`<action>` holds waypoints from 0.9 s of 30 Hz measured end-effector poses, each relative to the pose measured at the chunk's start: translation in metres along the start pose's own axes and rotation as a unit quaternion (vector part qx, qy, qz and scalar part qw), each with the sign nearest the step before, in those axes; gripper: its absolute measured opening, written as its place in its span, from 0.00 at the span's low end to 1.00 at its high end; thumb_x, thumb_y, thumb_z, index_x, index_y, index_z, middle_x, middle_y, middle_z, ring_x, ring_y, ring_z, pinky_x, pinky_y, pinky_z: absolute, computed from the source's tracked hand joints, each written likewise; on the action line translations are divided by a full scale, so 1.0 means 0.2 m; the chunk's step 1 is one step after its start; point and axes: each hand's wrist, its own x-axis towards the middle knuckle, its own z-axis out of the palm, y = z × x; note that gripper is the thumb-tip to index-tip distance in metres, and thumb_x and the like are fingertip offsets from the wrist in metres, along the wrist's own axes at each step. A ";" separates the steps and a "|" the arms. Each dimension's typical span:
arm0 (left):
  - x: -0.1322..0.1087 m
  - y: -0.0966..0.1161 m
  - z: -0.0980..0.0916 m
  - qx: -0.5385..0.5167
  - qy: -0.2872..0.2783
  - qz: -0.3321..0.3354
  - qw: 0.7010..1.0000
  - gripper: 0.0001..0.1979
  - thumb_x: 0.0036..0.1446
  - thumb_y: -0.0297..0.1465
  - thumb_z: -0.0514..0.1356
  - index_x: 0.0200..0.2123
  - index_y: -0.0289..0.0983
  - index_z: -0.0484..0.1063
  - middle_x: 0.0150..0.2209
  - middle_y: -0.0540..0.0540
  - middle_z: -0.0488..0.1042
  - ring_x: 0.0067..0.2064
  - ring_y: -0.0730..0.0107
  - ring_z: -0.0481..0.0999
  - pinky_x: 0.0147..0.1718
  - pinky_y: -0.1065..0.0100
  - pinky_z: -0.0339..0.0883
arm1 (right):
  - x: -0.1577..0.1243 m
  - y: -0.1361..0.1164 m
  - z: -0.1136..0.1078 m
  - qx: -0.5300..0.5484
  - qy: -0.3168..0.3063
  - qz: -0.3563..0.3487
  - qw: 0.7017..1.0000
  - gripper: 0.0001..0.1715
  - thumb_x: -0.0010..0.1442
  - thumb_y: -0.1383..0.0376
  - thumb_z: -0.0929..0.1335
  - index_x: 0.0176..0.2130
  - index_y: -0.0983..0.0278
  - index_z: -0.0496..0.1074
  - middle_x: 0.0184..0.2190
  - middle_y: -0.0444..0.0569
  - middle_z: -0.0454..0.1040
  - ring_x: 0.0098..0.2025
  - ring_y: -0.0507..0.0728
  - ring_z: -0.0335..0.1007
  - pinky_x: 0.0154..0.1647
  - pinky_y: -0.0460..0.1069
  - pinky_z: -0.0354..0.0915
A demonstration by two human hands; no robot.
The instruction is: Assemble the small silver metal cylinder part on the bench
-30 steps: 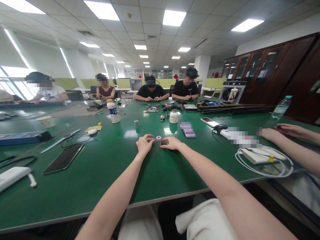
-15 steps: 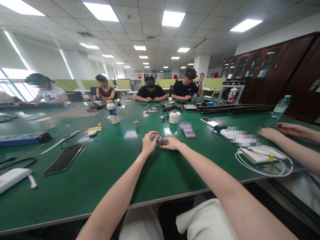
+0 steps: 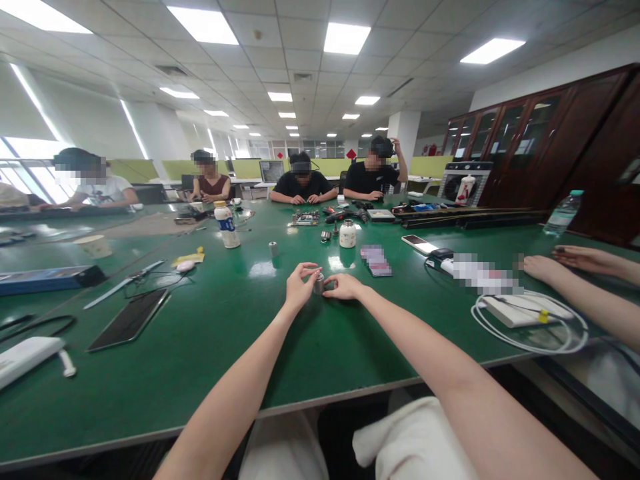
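A small silver metal cylinder stands upright on the green table, between my two hands. With its fingers curled and closed at the cylinder's top, my left hand grips it from the left. My right hand closes its thumb and fingers on the lower right side. The fingers hide part of the metal, so finer detail on top is too small to make out. Farther off, to the left, is a second metal cylinder. Some small metal pieces lie beyond my hands, by a white jar.
Left of me lie a dark tablet and a yellow packet; a white-and-blue bottle stands beyond. On the right are a phone, a coiled white cable and a co-worker's hands. Several people sit across the table.
My hands stay around the metal cylinder with hardly any movement. Across the table, a person's raised hand has moved closer to their head.
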 end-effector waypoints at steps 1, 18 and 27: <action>0.00 0.00 0.00 -0.001 -0.001 -0.006 1.000 0.09 0.55 0.32 0.63 0.40 0.38 0.72 0.38 0.44 0.83 0.44 0.62 0.82 0.49 0.61 0.70 | 0.00 0.00 0.01 0.022 0.010 0.001 1.000 0.23 0.52 0.58 0.75 0.49 0.58 0.79 0.32 0.44 0.77 0.33 0.54 0.72 0.36 0.46 0.64; -0.03 -0.06 -0.03 0.159 -0.129 -0.081 0.975 0.21 0.47 0.38 0.70 0.45 0.39 0.76 0.45 0.41 0.82 0.52 0.52 0.79 0.52 0.57 0.70 | 0.08 -0.02 0.03 0.346 0.135 -0.020 0.928 0.14 0.44 0.71 0.65 0.28 0.66 0.81 0.20 0.42 0.73 0.25 0.50 0.62 0.30 0.45 0.60; -0.03 -0.08 -0.03 0.181 -0.143 -0.061 0.971 0.22 0.50 0.40 0.68 0.49 0.40 0.76 0.47 0.43 0.81 0.52 0.54 0.79 0.52 0.58 0.70 | 0.09 -0.02 0.02 0.312 0.171 -0.021 0.935 0.20 0.51 0.57 0.72 0.42 0.65 0.81 0.14 0.36 0.59 0.21 0.49 0.51 0.23 0.45 0.51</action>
